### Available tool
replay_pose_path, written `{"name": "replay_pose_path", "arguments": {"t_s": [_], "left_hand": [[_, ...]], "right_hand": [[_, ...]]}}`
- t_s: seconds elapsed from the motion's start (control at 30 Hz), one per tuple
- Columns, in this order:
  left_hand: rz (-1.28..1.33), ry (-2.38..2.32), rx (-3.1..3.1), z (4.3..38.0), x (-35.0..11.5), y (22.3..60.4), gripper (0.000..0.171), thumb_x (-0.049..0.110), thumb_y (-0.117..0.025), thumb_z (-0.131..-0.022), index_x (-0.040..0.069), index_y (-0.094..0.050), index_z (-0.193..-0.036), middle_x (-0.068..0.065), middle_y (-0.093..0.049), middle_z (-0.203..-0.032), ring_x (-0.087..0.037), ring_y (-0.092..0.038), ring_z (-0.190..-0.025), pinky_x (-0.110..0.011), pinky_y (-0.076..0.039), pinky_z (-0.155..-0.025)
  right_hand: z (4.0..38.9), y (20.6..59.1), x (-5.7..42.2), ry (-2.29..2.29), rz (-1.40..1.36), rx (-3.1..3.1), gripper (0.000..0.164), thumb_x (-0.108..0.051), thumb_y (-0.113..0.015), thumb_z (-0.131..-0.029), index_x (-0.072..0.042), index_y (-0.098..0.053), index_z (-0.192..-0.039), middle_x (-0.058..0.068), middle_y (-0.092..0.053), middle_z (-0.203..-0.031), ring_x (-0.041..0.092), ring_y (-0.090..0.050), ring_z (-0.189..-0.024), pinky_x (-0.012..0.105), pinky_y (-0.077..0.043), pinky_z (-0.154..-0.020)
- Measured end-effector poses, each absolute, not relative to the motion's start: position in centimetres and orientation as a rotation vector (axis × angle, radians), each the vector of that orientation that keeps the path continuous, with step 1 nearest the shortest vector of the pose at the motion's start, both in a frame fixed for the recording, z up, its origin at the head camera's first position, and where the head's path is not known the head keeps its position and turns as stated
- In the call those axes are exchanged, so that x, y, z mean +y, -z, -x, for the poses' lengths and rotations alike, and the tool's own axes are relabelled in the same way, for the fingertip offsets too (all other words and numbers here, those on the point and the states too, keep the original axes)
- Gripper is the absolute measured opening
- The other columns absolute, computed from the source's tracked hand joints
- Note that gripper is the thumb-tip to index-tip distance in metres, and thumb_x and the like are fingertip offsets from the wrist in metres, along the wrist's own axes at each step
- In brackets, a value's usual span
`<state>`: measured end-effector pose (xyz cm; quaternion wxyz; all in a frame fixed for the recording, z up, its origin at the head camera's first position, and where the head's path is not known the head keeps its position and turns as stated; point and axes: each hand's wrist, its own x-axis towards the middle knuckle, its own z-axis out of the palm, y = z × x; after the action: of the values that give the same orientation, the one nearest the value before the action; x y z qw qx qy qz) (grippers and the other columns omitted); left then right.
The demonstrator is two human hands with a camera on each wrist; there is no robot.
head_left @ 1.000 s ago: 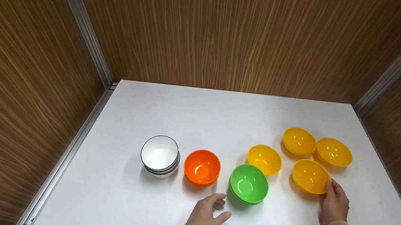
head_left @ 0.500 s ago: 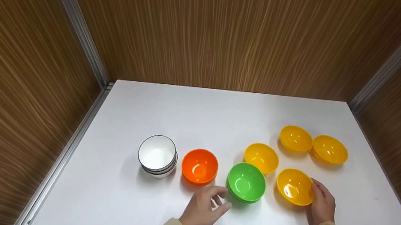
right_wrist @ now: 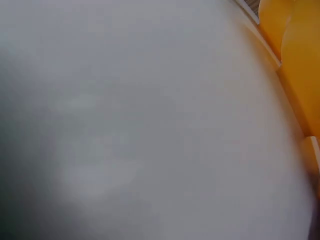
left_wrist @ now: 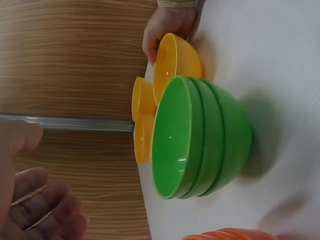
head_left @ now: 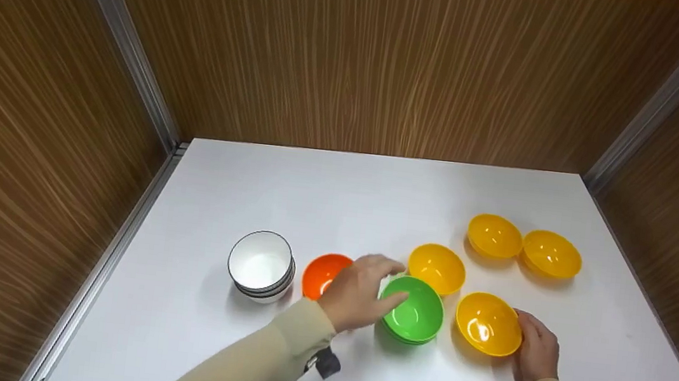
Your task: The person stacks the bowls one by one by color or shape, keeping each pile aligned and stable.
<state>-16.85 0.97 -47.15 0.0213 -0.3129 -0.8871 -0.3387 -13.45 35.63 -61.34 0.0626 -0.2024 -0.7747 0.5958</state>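
My left hand (head_left: 360,289) hovers over the gap between the orange bowl (head_left: 318,272) and the green bowls (head_left: 414,317), its thumb above the green rim. In the left wrist view, the left hand (left_wrist: 40,195) has parted fingers and holds nothing; three green bowls (left_wrist: 200,140) are nested together. My right hand (head_left: 536,347) grips the right side of a yellow bowl (head_left: 488,324), just right of the green stack; part of its fingers is hidden behind the bowl. Another yellow bowl (head_left: 436,269) sits right behind the green stack.
Two yellow bowls (head_left: 494,236) stand side by side at the back right. A stack of white bowls (head_left: 261,261) with dark rims stands at the left. Wood-grain panels (head_left: 354,58) enclose the white table (head_left: 313,194). The right wrist view is mostly blurred white surface.
My right hand has brought the yellow bowl left and nearer to me, beside the green stack. My left hand has risen and moved forward from in front of the bowls to above them.
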Motion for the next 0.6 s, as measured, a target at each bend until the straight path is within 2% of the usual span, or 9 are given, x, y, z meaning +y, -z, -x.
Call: {"name": "replay_pose_path", "arguments": {"t_s": [0.13, 0.33, 0.5, 0.6], "left_hand": [[0.962, 0.867, -2.81, 18.6, 2.3, 45.5, 0.049, 0.046, -0.058, -0.085, 0.016, -0.053, -0.123, 0.006, -0.054, -0.119, -0.009, -0.048, -0.108, -0.022, -0.04, -0.093], [0.905, 0.639, -2.938, 20.7, 5.0, 44.5, 0.059, 0.053, -0.058, -0.082, 0.018, -0.049, -0.128, 0.004, -0.052, -0.116, -0.01, -0.048, -0.103, -0.023, -0.042, -0.089], [0.875, 0.457, -3.043, 21.8, 7.2, 45.0, 0.071, 0.062, -0.055, -0.079, 0.017, -0.043, -0.133, 0.003, -0.049, -0.115, -0.011, -0.047, -0.099, -0.024, -0.043, -0.086], [0.85, 0.339, -3.07, 22.4, 8.3, 45.5, 0.072, 0.066, -0.053, -0.077, 0.016, -0.045, -0.128, 0.003, -0.048, -0.106, -0.012, -0.047, -0.09, -0.023, -0.045, -0.079]], "right_hand": [[13.8, 61.4, 35.2, -1.782, 0.611, -2.341, 0.057, -0.049, -0.032, -0.096, -0.006, -0.054, -0.127, 0.004, -0.055, -0.125, 0.016, -0.044, -0.118, 0.041, -0.03, -0.104], [13.7, 61.4, 35.1, -1.803, 0.629, -2.301, 0.054, -0.048, -0.034, -0.095, -0.008, -0.056, -0.124, 0.001, -0.057, -0.121, 0.011, -0.048, -0.111, 0.035, -0.034, -0.102], [13.4, 61.4, 35.5, -1.806, 0.656, -2.341, 0.06, -0.053, -0.029, -0.095, -0.01, -0.052, -0.128, 0.002, -0.053, -0.128, 0.014, -0.045, -0.116, 0.035, -0.033, -0.103], [13.3, 61.4, 35.7, -1.782, 0.644, -2.36, 0.061, -0.053, -0.028, -0.095, -0.009, -0.052, -0.129, 0.003, -0.052, -0.129, 0.014, -0.045, -0.117, 0.026, -0.035, -0.101]]}}
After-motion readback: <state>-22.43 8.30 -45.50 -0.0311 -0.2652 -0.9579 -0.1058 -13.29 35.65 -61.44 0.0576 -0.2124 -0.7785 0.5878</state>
